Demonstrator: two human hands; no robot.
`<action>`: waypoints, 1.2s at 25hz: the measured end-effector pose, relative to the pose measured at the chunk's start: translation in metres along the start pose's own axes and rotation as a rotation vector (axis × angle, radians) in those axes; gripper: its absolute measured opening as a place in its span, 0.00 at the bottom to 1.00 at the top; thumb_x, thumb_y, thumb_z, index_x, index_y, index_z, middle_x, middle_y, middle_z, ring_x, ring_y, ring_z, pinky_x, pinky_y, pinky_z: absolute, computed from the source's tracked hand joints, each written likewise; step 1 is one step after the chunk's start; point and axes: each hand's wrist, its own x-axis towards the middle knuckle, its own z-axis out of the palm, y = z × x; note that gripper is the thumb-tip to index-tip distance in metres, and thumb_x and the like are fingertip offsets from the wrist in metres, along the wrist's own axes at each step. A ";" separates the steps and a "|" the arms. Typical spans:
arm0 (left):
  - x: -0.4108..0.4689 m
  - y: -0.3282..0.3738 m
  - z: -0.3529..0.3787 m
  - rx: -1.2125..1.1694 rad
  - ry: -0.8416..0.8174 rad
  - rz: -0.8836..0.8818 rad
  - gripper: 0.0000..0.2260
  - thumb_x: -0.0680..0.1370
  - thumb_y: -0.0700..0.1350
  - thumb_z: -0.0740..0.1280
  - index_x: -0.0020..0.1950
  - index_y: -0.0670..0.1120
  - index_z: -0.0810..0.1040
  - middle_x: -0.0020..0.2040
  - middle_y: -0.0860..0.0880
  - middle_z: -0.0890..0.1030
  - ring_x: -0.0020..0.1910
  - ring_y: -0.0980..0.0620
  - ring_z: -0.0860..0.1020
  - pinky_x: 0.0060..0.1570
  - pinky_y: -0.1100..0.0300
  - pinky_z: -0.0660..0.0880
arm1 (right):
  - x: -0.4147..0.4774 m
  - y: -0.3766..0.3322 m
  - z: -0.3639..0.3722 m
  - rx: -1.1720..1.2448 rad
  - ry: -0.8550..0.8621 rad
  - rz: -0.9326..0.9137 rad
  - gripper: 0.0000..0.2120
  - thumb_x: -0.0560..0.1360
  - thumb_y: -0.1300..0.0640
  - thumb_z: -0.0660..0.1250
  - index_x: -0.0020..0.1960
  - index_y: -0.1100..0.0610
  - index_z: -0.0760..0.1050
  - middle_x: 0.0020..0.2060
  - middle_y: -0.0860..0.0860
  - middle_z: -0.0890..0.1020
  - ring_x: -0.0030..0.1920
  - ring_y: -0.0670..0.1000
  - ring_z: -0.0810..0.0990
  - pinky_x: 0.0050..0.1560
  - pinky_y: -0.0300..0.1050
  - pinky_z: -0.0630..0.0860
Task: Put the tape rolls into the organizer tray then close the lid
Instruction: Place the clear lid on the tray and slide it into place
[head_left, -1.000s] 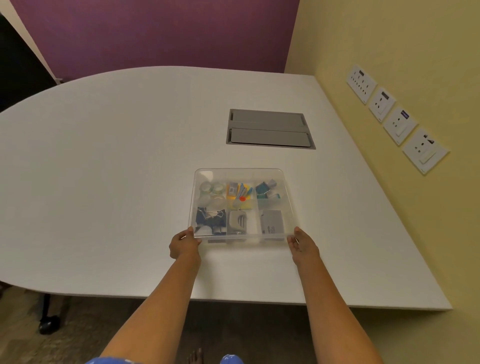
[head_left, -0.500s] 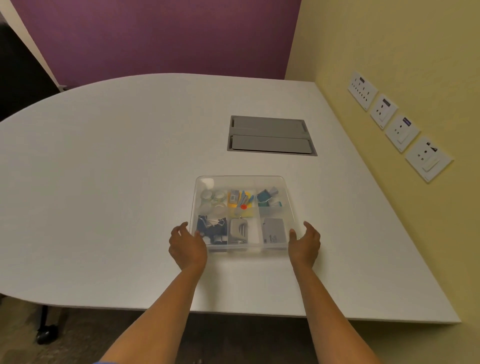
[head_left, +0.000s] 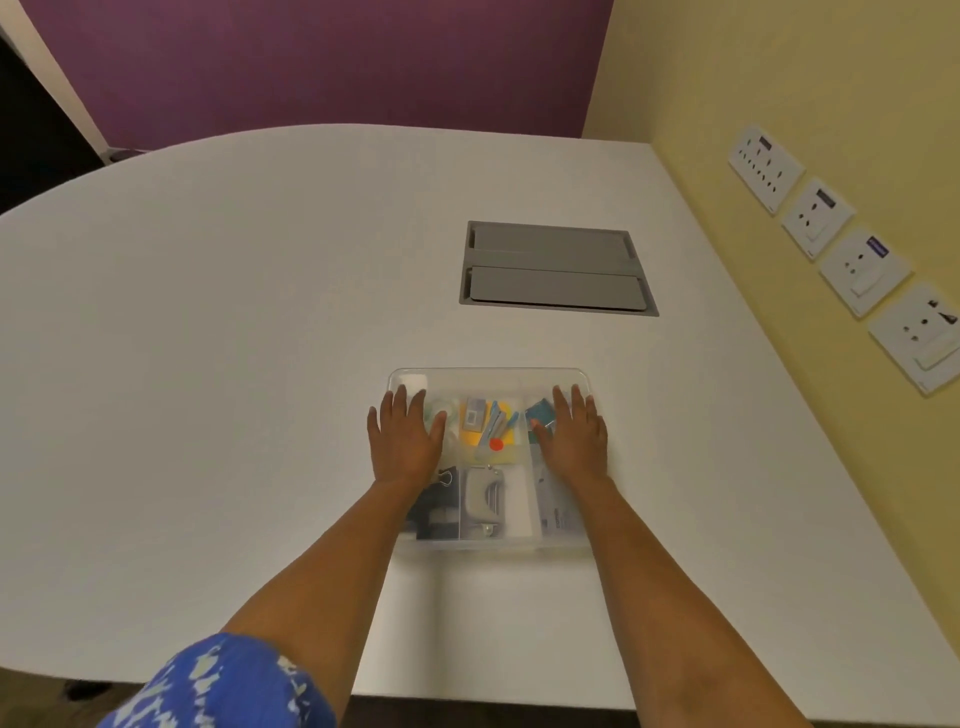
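Note:
A clear plastic organizer tray (head_left: 491, 540) sits on the white table with its transparent lid (head_left: 491, 378) lying on top. My left hand (head_left: 405, 439) rests flat on the lid's left side, fingers spread. On the lid's right side my right hand (head_left: 574, 436) lies flat in the same way. Through the lid, clear tape rolls (head_left: 448, 410) show in the back-left compartment, partly hidden by my left hand. Other compartments hold coloured stationery, a grey hole punch (head_left: 483, 499) and binder clips.
A grey cable hatch (head_left: 556, 270) is set into the table (head_left: 208, 364) behind the tray. A yellow wall with several sockets (head_left: 862, 270) runs along the right. The table's front edge lies close below the tray; a blue patterned sleeve (head_left: 228, 686) shows at bottom left.
Both hands left the tray's front corners, opened, and moved forward onto the top of the lid, where they now lie flat. The camera has come closer.

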 end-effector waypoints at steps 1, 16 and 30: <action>0.009 0.000 0.002 0.005 -0.006 -0.002 0.24 0.81 0.57 0.52 0.75 0.49 0.60 0.78 0.46 0.57 0.78 0.46 0.53 0.76 0.47 0.45 | 0.010 0.000 0.001 -0.011 -0.001 0.006 0.30 0.81 0.43 0.53 0.78 0.51 0.48 0.79 0.54 0.48 0.79 0.57 0.46 0.78 0.53 0.48; 0.047 -0.006 0.022 0.041 -0.044 0.017 0.28 0.81 0.59 0.49 0.78 0.52 0.47 0.80 0.48 0.46 0.79 0.46 0.45 0.76 0.49 0.45 | 0.052 -0.002 0.023 -0.155 0.130 -0.006 0.25 0.82 0.44 0.48 0.77 0.46 0.49 0.79 0.52 0.51 0.79 0.55 0.48 0.78 0.55 0.45; 0.046 -0.006 0.020 0.161 -0.102 0.048 0.29 0.81 0.59 0.46 0.78 0.51 0.40 0.79 0.47 0.40 0.78 0.46 0.40 0.76 0.49 0.38 | 0.051 -0.004 0.021 -0.207 0.084 -0.003 0.28 0.81 0.42 0.44 0.78 0.47 0.41 0.79 0.52 0.45 0.79 0.56 0.43 0.78 0.55 0.42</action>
